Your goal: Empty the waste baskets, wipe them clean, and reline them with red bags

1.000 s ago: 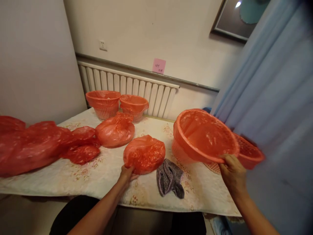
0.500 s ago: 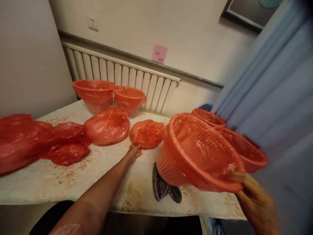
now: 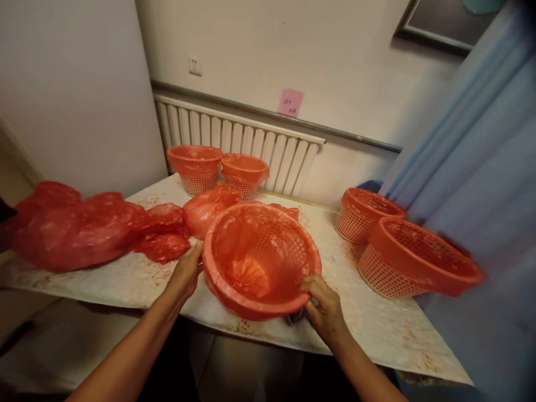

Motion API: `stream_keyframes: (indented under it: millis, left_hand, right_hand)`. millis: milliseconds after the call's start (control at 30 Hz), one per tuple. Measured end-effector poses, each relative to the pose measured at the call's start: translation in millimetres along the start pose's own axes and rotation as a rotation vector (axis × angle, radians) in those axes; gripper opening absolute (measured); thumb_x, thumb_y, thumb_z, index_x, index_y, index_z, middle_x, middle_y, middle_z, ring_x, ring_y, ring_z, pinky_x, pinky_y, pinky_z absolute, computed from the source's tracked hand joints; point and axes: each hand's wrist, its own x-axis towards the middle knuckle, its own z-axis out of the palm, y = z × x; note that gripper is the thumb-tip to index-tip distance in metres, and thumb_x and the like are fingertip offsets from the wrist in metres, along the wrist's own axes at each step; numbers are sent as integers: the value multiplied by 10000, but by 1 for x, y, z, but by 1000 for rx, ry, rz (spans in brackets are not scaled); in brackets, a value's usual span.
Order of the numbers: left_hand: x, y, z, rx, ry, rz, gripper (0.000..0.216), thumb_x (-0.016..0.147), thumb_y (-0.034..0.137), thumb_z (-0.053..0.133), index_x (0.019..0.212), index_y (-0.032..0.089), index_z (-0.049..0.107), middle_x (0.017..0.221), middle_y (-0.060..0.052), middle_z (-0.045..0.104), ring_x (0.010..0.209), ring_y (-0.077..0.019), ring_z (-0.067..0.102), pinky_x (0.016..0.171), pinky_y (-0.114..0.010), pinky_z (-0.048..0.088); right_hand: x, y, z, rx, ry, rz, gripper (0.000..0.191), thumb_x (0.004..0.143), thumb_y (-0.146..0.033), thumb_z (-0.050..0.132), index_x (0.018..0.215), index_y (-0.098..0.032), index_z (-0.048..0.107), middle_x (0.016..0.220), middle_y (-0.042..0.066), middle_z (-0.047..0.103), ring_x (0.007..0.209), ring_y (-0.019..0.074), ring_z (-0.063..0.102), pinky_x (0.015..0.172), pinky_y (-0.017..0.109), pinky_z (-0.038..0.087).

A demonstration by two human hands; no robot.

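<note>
An orange mesh basket (image 3: 268, 245) lined with a thin red plastic bag is tilted toward me above the table's near edge. My left hand (image 3: 185, 272) grips its left rim. My right hand (image 3: 324, 304) grips its right rim, fingers curled under the edge. A red bag (image 3: 204, 207) lies just behind the basket. A grey cloth (image 3: 298, 318) is almost wholly hidden under the basket beside my right hand.
A heap of red bags (image 3: 79, 226) covers the table's left side. Two lined baskets (image 3: 196, 167) (image 3: 245, 174) stand at the back by the radiator. Two unlined orange baskets (image 3: 365, 211) (image 3: 414, 262) sit at right, near a blue curtain (image 3: 481, 184). The floral tablecloth (image 3: 377, 324) shows at front right.
The basket moved from the right side to the middle in front of me. My left hand left the red bag on the table and took the basket's left rim.
</note>
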Motion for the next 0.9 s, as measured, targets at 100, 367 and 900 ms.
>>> stream_keyframes:
  millis: [100, 367, 900]
  left_hand:
    - [-23, 25, -7, -40, -47, -58, 447, 811, 550, 606, 942, 124, 642, 917, -95, 704, 832, -192, 656, 670, -261, 531]
    - [-63, 67, 16, -310, -195, -346, 58, 848, 108, 577, 884, 148, 599, 723, -14, 655, 578, -99, 618, 568, -210, 541]
    - [-109, 61, 20, -382, 16, -373, 128, 820, 33, 491, 809, 140, 561, 676, -18, 613, 592, -104, 618, 615, -236, 564]
  right_hand:
    - [4, -1, 14, -6, -22, -2, 185, 853, -94, 479, 930, -208, 602, 933, 53, 620, 898, 177, 616, 801, 327, 528]
    - [0, -8, 16, -173, 91, -6, 603, 861, -308, 619, 1408, -209, 386, 1408, 148, 473, 1297, 283, 464, 1039, 489, 438]
    - [-21, -4, 42, -285, 195, -184, 587, 880, -73, 467, 1426, -276, 390, 1314, 129, 525, 1193, 255, 528, 943, 462, 500]
